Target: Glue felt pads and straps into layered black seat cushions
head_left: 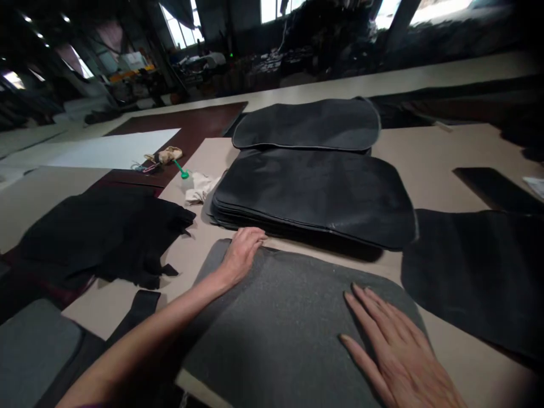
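A grey, fabric-like panel [293, 317] with rounded corners lies flat in front of me. My left hand [243, 258] is at its far left edge, fingers together and bent over the edge as if gripping it; the fingertips are partly hidden. My right hand [393, 345] rests palm down on the panel's right side, fingers stretched out and slightly spread. Just beyond the panel is a stack of black, leather-like rounded panels [310, 192]. Another black panel pile [306, 124] sits behind that stack.
Black scraps [93, 232] lie at left, and a black sheet [476, 272] at right. A green-tipped tool [184, 173] and a crumpled white cloth [199, 187] are beside the stack. Beige board [442, 153] covers the table. A dark strip [497, 187] lies further right.
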The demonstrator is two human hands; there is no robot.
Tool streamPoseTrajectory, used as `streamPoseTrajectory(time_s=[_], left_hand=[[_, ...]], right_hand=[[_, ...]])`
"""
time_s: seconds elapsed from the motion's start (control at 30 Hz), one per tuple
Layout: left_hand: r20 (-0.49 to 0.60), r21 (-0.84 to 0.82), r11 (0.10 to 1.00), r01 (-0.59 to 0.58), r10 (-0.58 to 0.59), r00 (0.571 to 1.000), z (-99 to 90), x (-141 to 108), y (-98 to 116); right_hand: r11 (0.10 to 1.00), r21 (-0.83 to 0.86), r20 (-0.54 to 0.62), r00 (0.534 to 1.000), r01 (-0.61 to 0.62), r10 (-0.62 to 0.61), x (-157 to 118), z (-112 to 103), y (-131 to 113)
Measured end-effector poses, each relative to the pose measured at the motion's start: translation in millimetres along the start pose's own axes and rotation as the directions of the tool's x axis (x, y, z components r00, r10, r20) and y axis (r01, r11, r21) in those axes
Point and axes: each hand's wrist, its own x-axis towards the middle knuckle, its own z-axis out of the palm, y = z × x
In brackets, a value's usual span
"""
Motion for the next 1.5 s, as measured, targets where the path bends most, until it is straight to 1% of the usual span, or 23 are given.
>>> streamPoseTrajectory(time_s=[0.1, 0.17, 0.27, 0.33, 0.4, 0.47, 0.53, 0.6, 0.67, 0.8, 0.9, 1.0, 1.07, 1.13, 1.2, 1.27, 1.33, 1.4, 1.47, 1.5], left_hand=[[-0.072, 0.029, 0.999, 0.043, -0.041, 0.997, -30.0, -13, -2], [-0.100, 0.061, 0.991, 0.117, -0.111, 0.989, -54.8, -29, -4], [-0.100, 0.110, 0.958, 0.266, -0.256, 0.961, -86.0, -60, -9], [-0.061, 0.142, 0.930, 0.340, -0.335, 0.940, -97.1, -85, -9], [0.003, 0.179, 0.907, 0.381, -0.388, 0.922, -100.0, -110, -8], [0.056, 0.218, 0.886, 0.410, -0.430, 0.901, -97.2, -132, -4], [0.090, 0.247, 0.864, 0.439, -0.472, 0.877, -92.1, -148, 1], [0.122, 0.252, 0.850, 0.463, -0.502, 0.856, -87.3, -157, 7], [0.161, 0.234, 0.848, 0.476, -0.516, 0.841, -83.9, -158, 14], [0.216, 0.231, 0.853, 0.467, -0.513, 0.830, -79.7, -153, 25], [0.238, 0.286, 0.848, 0.445, -0.513, 0.824, -76.3, -153, 28], [0.259, 0.389, 0.842, 0.374, -0.489, 0.833, -73.6, -154, 30], [0.289, 0.434, 0.837, 0.333, -0.480, 0.828, -75.1, -153, 32], [0.331, 0.418, 0.841, 0.344, -0.494, 0.804, -81.2, -152, 33], [0.330, 0.334, 0.848, 0.412, -0.515, 0.791, -92.7, -152, 33], [0.275, 0.184, 0.856, 0.482, -0.516, 0.811, -108.7, -156, 34], [0.200, 0.019, 0.851, 0.524, -0.517, 0.832, -126.8, -163, 38], [0.159, -0.083, 0.829, 0.553, -0.537, 0.828, -142.3, -174, 43], [0.158, -0.097, 0.810, 0.579, -0.562, 0.812, -149.6, -186, 49], [0.171, -0.071, 0.809, 0.583, -0.566, 0.806, -148.9, -193, 51]], right_hand=[[1.000, -0.008, -0.004, 1.000, 0.004, -0.004, -1, 1, 0], [1.000, -0.009, -0.002, 1.000, 0.003, -0.003, -1, 2, 0], [1.000, -0.012, -0.008, 1.000, 0.005, -0.005, -1, 1, -1], [1.000, -0.015, -0.008, 1.000, 0.009, -0.009, -1, 1, -2], [1.000, -0.017, -0.006, 1.000, 0.014, -0.014, -1, 2, -3], [1.000, -0.019, -0.009, 1.000, 0.021, -0.021, -2, 3, -2], [1.000, -0.015, -0.004, 1.000, 0.021, -0.021, -3, 4, -2], [1.000, -0.007, 0.008, 1.000, 0.018, -0.018, -4, 6, -1], [1.000, 0.002, 0.012, 1.000, 0.017, -0.017, -5, 7, 0], [1.000, 0.012, -0.006, 1.000, 0.014, -0.014, -6, 8, 0], [1.000, 0.012, -0.001, 1.000, 0.008, -0.008, -6, 9, 0], [1.000, 0.029, 0.011, 1.000, 0.005, -0.006, -6, 9, 0], [0.999, 0.044, 0.019, 1.000, 0.005, -0.006, -6, 10, 1], [0.999, 0.054, 0.026, 1.000, 0.004, -0.005, -5, 12, 2], [0.998, 0.065, 0.037, 0.999, 0.007, -0.010, -5, 13, 4], [0.997, 0.073, 0.050, 0.999, 0.010, -0.013, -5, 15, 7], [0.997, 0.081, 0.059, 0.998, 0.009, -0.014, -5, 16, 9], [0.996, 0.087, 0.057, 0.998, 0.004, -0.009, -6, 18, 11], [0.996, 0.092, 0.050, 0.999, 0.010, -0.014, -6, 20, 13], [0.996, 0.093, 0.047, 0.999, 0.016, -0.020, -6, 22, 14]])
